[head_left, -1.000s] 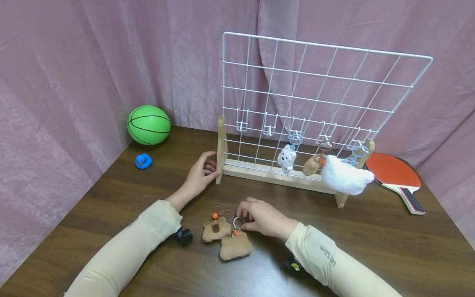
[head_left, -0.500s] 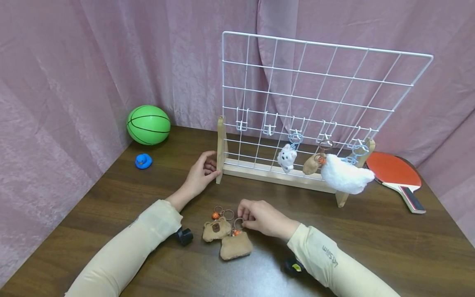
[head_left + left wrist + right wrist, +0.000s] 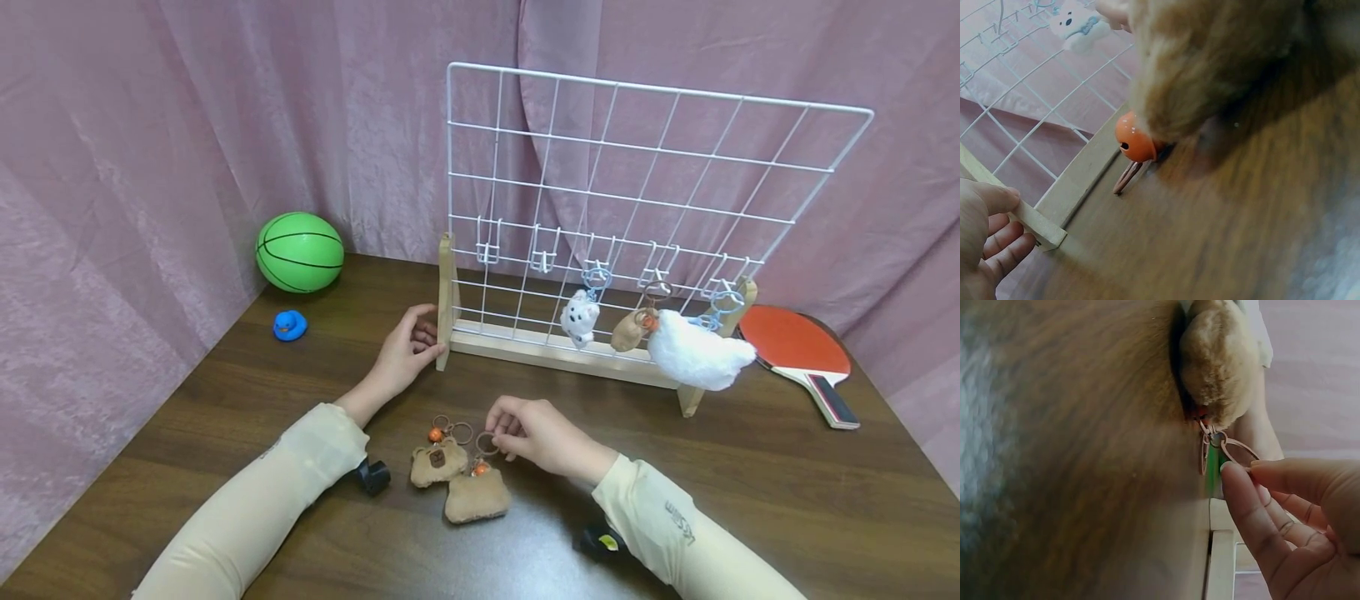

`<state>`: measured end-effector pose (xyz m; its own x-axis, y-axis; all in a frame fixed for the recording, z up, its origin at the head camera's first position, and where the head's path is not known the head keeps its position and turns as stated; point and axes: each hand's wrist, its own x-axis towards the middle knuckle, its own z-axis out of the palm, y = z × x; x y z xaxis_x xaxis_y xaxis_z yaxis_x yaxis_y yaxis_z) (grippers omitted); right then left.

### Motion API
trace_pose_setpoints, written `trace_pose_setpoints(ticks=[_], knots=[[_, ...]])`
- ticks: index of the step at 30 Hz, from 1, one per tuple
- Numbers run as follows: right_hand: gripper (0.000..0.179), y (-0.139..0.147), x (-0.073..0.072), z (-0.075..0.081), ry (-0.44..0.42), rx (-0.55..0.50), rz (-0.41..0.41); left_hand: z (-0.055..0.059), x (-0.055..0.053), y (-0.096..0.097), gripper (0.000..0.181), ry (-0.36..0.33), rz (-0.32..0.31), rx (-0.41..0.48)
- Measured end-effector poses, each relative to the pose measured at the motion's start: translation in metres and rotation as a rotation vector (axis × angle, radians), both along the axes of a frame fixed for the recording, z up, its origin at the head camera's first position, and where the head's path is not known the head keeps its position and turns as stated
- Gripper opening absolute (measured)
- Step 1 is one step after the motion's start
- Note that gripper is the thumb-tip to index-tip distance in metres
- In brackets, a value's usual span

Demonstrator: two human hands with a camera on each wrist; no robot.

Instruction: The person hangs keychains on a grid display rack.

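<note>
1. Brown plush keychain [image 3: 477, 497]: lies on tabletop [image 3: 750, 500], in front of rack, btwn the two forearms; orange bell [image 3: 480, 469] at its top edge.
2. R hand [image 3: 543, 437]: thumb & index tips clamped on keychain's metal ring [image 3: 487, 442], per R wrist view; ring stands raised, plush body down.
3. Bear-face keychain [image 3: 438, 464]: on tabletop just beside item 1, to its L; own bell & rings point twd rack.
4. L hand [image 3: 401, 354]: thumb & fingers closed on wooden upright [image 3: 447, 292], L end of rack.
5. Wire rack [image 3: 660, 87]: upright; hung on hooks, L to R: white spotted plush [image 3: 580, 319], small brown plush [image 3: 628, 331], lge white plush [image 3: 697, 354].
6. Far L: green ball [image 3: 300, 252], blue duck [image 3: 289, 326] nearer. Far R: red paddle [image 3: 797, 342]. Pink curtain [image 3: 225, 125] behind.
</note>
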<state>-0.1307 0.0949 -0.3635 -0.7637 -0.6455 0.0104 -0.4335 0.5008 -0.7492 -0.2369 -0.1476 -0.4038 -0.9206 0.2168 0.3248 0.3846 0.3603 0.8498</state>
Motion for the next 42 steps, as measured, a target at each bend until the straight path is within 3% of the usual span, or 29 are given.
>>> trace_pose_setpoints(ticks=[11,25,33,42], knots=[[0.006,0.005,0.007,0.012,0.016,-0.045,-0.028,-0.002,-0.001,0.000,0.060,0.008,-0.004,0.001],[0.006,0.013,0.011,0.033,0.124,-0.074,0.000,-0.001,0.000,0.000,0.059,0.000,-0.005,0.006],[0.007,0.020,0.006,0.053,0.140,-0.064,-0.001,-0.001,-0.001,0.000,0.059,0.007,-0.005,0.006],[0.008,0.021,-0.012,0.081,0.201,-0.003,-0.010,-0.002,-0.001,0.000,0.058,0.017,-0.004,0.010]])
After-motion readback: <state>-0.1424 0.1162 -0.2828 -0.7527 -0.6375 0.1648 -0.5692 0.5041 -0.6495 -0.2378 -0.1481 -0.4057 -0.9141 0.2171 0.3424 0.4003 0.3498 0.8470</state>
